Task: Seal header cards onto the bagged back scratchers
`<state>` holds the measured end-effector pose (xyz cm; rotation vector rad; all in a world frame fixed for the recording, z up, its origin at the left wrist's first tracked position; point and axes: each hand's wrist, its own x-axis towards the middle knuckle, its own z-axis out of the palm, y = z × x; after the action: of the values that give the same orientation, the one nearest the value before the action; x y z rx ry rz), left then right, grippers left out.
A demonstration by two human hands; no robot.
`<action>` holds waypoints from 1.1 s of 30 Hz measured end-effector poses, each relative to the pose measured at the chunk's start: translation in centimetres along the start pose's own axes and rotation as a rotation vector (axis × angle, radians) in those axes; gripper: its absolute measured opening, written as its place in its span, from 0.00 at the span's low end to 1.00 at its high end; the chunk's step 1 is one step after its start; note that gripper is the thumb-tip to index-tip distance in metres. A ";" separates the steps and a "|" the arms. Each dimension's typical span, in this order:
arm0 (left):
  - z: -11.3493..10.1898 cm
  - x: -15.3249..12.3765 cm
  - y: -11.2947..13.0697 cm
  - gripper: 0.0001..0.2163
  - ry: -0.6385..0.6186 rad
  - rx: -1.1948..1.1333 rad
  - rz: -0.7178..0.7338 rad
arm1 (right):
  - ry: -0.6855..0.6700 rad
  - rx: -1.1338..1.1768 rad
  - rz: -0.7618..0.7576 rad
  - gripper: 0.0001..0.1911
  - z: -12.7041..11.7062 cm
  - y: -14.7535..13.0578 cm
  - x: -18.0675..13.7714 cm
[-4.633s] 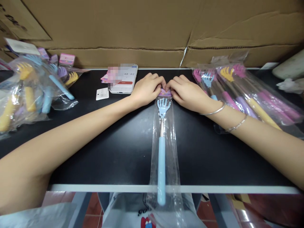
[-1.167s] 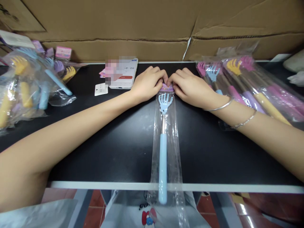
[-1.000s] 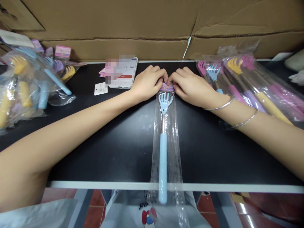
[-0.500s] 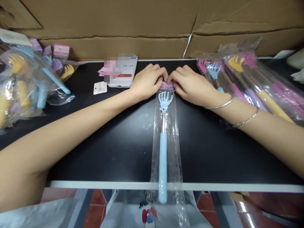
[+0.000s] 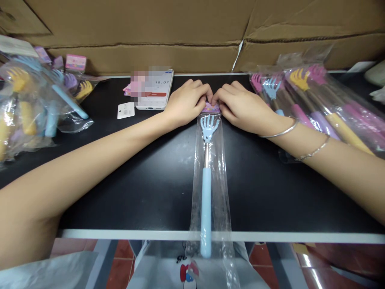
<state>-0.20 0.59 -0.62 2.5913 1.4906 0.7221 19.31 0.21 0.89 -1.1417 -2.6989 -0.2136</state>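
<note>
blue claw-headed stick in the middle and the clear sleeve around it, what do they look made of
Claw head: likely glossy moulded plastic, one even blue with small highlights.
Shaft: probably polished metal, silvery with bright streaks.
Handle: smooth with a soft sheen; plastic or rubbery foam, the look leaves it open.
Sleeve: apparently thin plastic film, see-through with creased reflections.

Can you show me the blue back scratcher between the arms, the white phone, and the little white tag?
Light blue, plastic-bagged back scratcher point(image 5: 206, 188): head view, upper handle.
White rectangular phone point(image 5: 163, 89): head view, its lit screen.
Small white rectangular tag point(image 5: 126, 111): head view, its middle.
</note>
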 end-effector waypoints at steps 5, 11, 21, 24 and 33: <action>0.0 0.0 0.0 0.14 -0.005 0.010 0.008 | -0.027 -0.033 0.012 0.19 0.0 0.0 0.1; 0.0 0.0 0.0 0.15 0.003 0.017 0.018 | 0.078 -0.033 -0.032 0.19 0.9 0.6 -0.1; 0.1 0.0 -0.1 0.14 0.011 0.007 0.021 | 0.091 -0.014 -0.026 0.17 1.4 0.8 0.0; 0.2 0.0 -0.2 0.14 0.017 0.012 0.030 | 0.099 -0.003 -0.027 0.18 1.6 0.9 0.1; 0.2 0.0 -0.1 0.14 0.019 0.030 0.031 | 0.129 0.026 -0.046 0.16 1.8 1.2 0.0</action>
<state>-0.21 0.72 -0.81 2.6419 1.4815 0.7359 19.94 1.46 -0.78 -1.0226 -2.6090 -0.2500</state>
